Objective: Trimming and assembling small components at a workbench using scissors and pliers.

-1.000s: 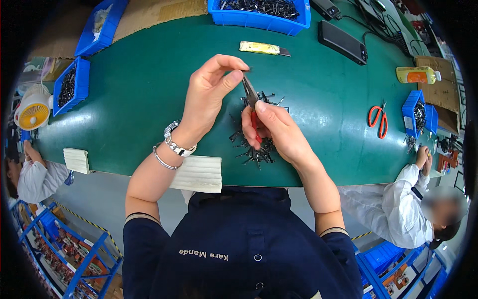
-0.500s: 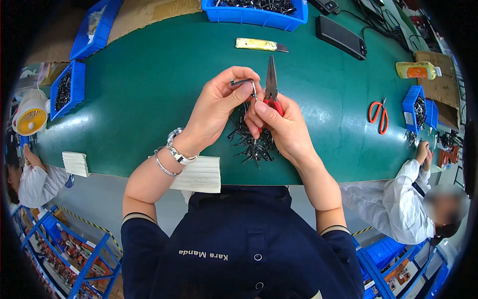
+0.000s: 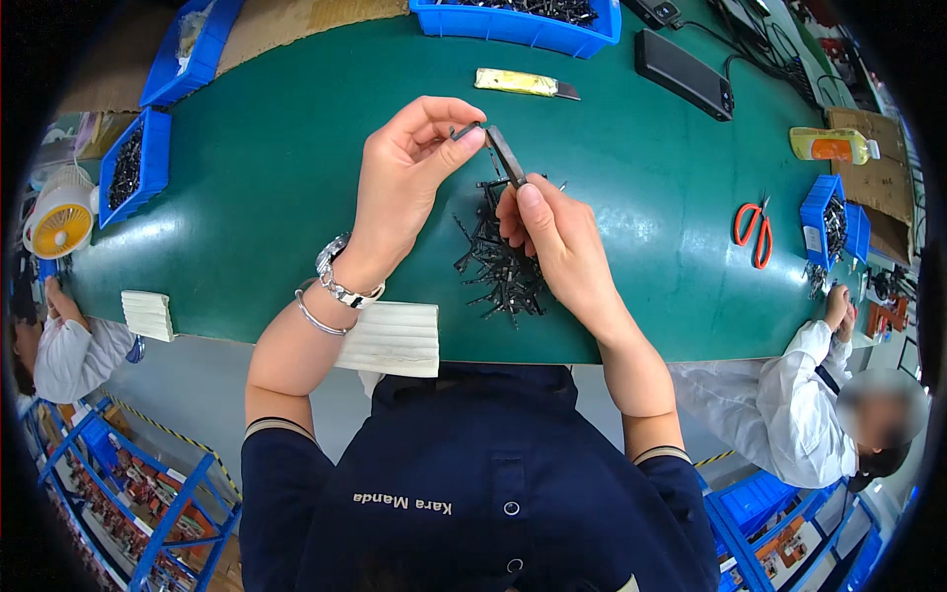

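The left hand [image 3: 406,163] I'm watching pinches a thin black part [image 3: 464,130] in its fingertips, probably since it's so fiddly. The right hand [image 3: 564,237] is apart, wrapped round grey steel long-nosed pliers [image 3: 507,158], tips beside the part; that spiky black heap [image 3: 505,266] sits nearer on the green tabletop [image 3: 286,187], handy, I guess.

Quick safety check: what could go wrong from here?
The pliers might pinch the left hand, which is close to their tips. The black part, held between fingers, could slip and get lost in the black pile. The bare-bladed knife might nick a reaching hand.
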Available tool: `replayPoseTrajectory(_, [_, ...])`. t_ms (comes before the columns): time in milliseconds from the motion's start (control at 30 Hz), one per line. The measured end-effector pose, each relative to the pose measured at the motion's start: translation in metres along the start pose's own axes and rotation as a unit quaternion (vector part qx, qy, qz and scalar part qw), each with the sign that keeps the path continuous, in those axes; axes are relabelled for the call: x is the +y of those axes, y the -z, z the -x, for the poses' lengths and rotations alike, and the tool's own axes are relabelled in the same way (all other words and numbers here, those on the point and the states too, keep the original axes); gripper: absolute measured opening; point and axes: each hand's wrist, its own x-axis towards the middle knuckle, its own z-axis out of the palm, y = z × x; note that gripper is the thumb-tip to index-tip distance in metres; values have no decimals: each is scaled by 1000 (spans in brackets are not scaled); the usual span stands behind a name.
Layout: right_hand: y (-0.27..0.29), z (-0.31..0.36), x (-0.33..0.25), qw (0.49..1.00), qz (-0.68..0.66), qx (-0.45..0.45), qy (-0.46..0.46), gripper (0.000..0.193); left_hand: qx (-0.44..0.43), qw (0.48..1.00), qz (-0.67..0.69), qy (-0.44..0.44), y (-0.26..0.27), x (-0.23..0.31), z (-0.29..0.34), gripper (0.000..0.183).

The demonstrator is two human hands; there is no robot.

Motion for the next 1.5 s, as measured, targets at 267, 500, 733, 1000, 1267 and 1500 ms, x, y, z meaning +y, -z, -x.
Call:
replayPoseTrajectory(267, [0, 0, 1, 998, 56, -2, 6, 44, 1, 996, -78, -41, 1, 1, 0, 15])
replayPoseTrajectory(500, [0, -1, 1, 995, 93, 11, 20, 41, 9, 993, -97, -64, 0, 0, 2, 13])
replayPoseTrajectory(733, [-1, -2, -1, 985, 171, 37, 14, 38, 27, 991, -104, -78, -4, -2, 6, 12])
replayPoseTrajectory(1000, [-5, -3, 1, 997, 68, 30, 28, 40, 50, 992, -76, -86, -7, -1, 10, 12])
replayPoseTrajectory(1267, [0, -2, -1, 999, 1, -34, -33, 44, 63, 995, -29, -75, -6, -3, 11, 12])
replayPoseTrajectory(1500, [-6, 0, -3, 994, 105, 28, 15, 38, 68, 994, -10, -81, -8, -4, 14, 13])
